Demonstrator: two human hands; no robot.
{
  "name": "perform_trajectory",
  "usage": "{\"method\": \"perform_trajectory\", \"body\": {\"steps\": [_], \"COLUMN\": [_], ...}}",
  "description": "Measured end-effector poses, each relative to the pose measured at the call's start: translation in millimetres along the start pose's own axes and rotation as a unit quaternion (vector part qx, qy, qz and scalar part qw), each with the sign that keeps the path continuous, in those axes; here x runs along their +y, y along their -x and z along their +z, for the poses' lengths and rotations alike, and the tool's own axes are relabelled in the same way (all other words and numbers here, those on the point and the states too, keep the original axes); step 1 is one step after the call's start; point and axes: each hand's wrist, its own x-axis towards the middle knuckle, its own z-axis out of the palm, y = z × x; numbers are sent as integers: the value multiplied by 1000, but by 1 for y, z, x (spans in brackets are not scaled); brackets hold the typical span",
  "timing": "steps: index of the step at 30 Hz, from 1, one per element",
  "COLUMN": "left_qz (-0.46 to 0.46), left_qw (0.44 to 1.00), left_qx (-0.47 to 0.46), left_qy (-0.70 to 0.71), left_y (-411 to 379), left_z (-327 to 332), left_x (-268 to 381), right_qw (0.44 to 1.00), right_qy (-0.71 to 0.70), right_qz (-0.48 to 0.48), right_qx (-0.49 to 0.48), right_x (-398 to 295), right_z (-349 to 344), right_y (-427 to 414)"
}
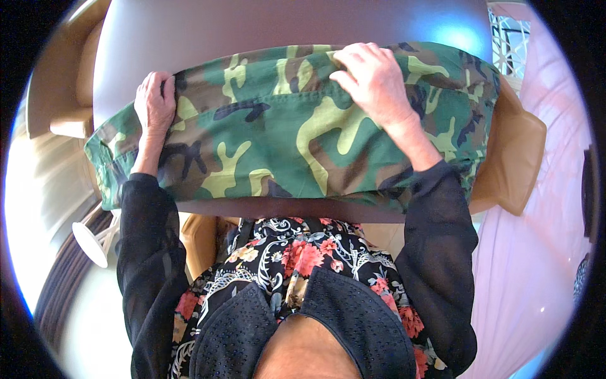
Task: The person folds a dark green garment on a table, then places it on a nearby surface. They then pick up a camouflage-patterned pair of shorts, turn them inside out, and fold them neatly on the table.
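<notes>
A long piece of green, brown and black camouflage cloth, apparently a folded garment, lies crosswise on the table before me. A stitched seam runs along its length, and it hangs past the table's left side. My left hand rests on the cloth's far edge near the left end, fingers curled; whether they grip the fabric is hidden. Right of the middle, my right hand touches the cloth near its far edge. Its thumb and forefinger are apart, with no fabric seen pinched between them.
The smooth table extends away beyond the cloth. A tan chair stands at the right, another tan chair at the far left. Pink sheer curtain fabric hangs at the right. A white round object is low on the left.
</notes>
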Motion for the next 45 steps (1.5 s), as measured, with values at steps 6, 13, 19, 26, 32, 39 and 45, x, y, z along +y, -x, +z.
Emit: {"method": "perform_trajectory", "body": {"steps": [6, 13, 19, 26, 32, 39, 45], "left_qz": [-2, 1, -9, -5, -10, -8, -3], "left_qw": [1000, 1000, 1000, 1000, 1000, 1000, 1000], "left_qx": [14, 18, 13, 22, 8, 8, 18], "left_qy": [15, 19, 14, 13, 17, 15, 16], "left_y": [0, -2, 0, -1, 2, -1, -1], "left_z": [0, -4, -1, -1, -2, -1, -1], "left_x": [3, 8, 5, 6, 3, 5, 4], "right_qw": [998, 991, 992, 986, 979, 990, 994], "right_qy": [32, -43, -63, -165, -85, 7, -43], "right_qz": [-29, -95, -98, -28, 73, -10, -37], "right_qx": [-41, -80, -56, -15, -171, -142, -95], "right_x": [7, 2, -3, 0, 21, 26, 26], "right_z": [7, 4, 9, 22, 8, 16, 20], "right_y": [-15, 1, -14, -25, -38, -30, -32]}}
